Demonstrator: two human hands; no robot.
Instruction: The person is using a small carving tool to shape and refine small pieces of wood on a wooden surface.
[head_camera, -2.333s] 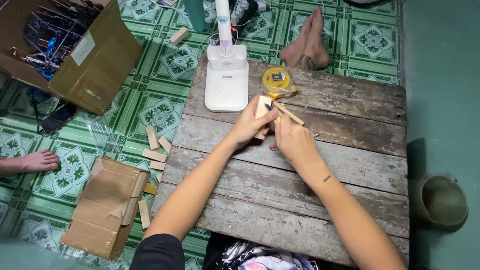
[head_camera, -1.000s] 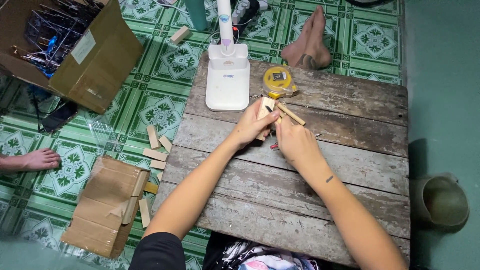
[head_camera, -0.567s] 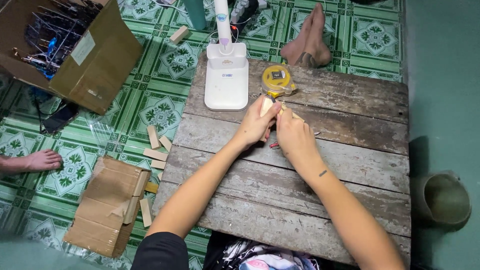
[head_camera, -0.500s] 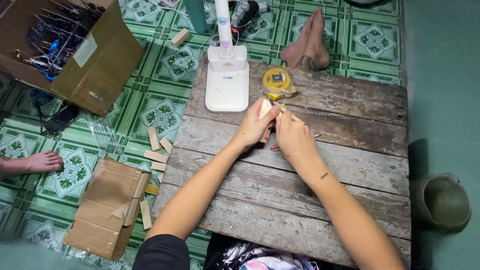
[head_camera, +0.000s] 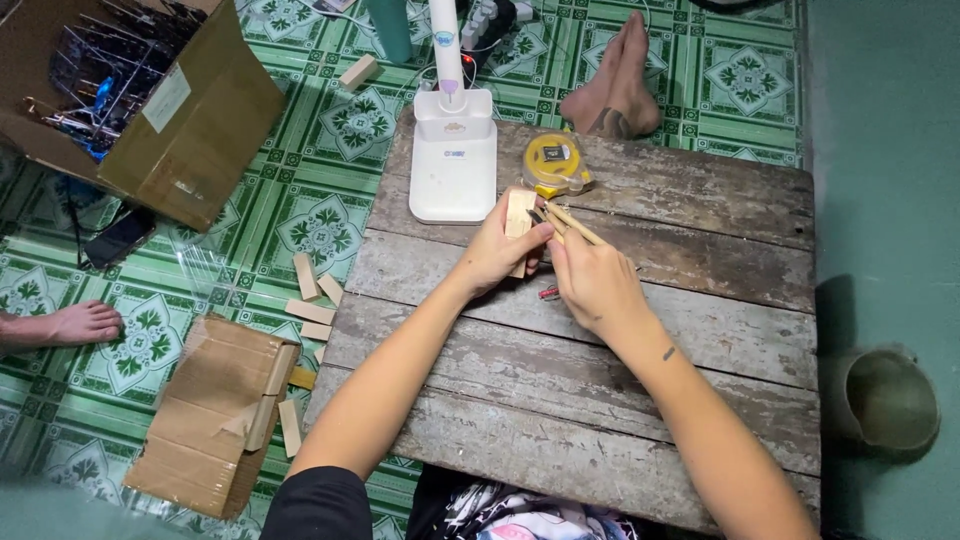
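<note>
Hands had barely shifted over the last seconds: left hand (head_camera: 497, 255) kept pinching the small wooden block (head_camera: 519, 214) while right hand (head_camera: 592, 282) gripped the thin stick (head_camera: 574, 224) against it.

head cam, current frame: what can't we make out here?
- Tip of the thin stick in the right hand: hidden between both hands, head view.
- Lower part of the wood block: covered by the left hand.
- Small red thing on the table: too small to identify.
- Box contents: a dark tangle.
- Lamp top: cut by the upper edge.
</note>
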